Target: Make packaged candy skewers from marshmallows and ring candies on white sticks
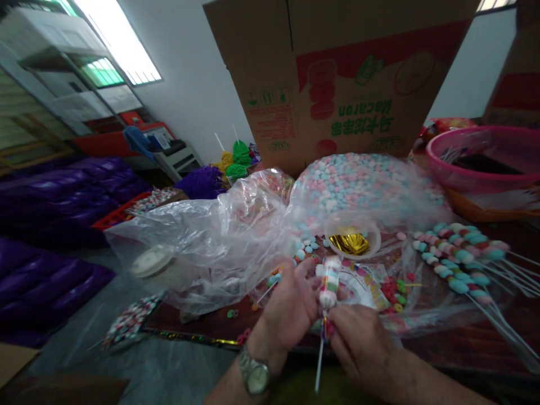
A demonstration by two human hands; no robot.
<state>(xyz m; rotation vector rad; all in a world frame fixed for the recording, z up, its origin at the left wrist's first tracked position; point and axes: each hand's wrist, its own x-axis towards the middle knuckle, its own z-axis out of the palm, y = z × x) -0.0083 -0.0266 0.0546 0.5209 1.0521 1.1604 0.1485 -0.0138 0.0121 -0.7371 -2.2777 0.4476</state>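
The left hand (287,309) lay open, palm turned up and fingers loosely curled, just beside one wrapped candy stick (329,284) of pink, white and green sweets on a thin white stem; I could not tell whether the fingertips touched it. The right hand (363,337) was closed, thumb and fingers pinching the gathered neck of the wrapper below the sweets, so the candy stick stood nearly upright above the near edge of the dark reddish-brown counter (202,325). One silver wristwatch (256,376) circled the left wrist.

Just beyond the hands sat one round translucent plastic container (377,243) with shiny gold foil strips (350,244) inside. Behind it bulged one large clear plastic bag (367,185) of pastel pink, blue and white sweets, too many to count. Small red and green candy rings (394,292) were scattered right of the hands. Farther right lay a heap of multicoloured candy skewers (462,256), overlapping too much to number, with one bright pink plastic basin (447,163) beyond them. One big brown cardboard box (270,84), its printing upside down, rose at the far side.
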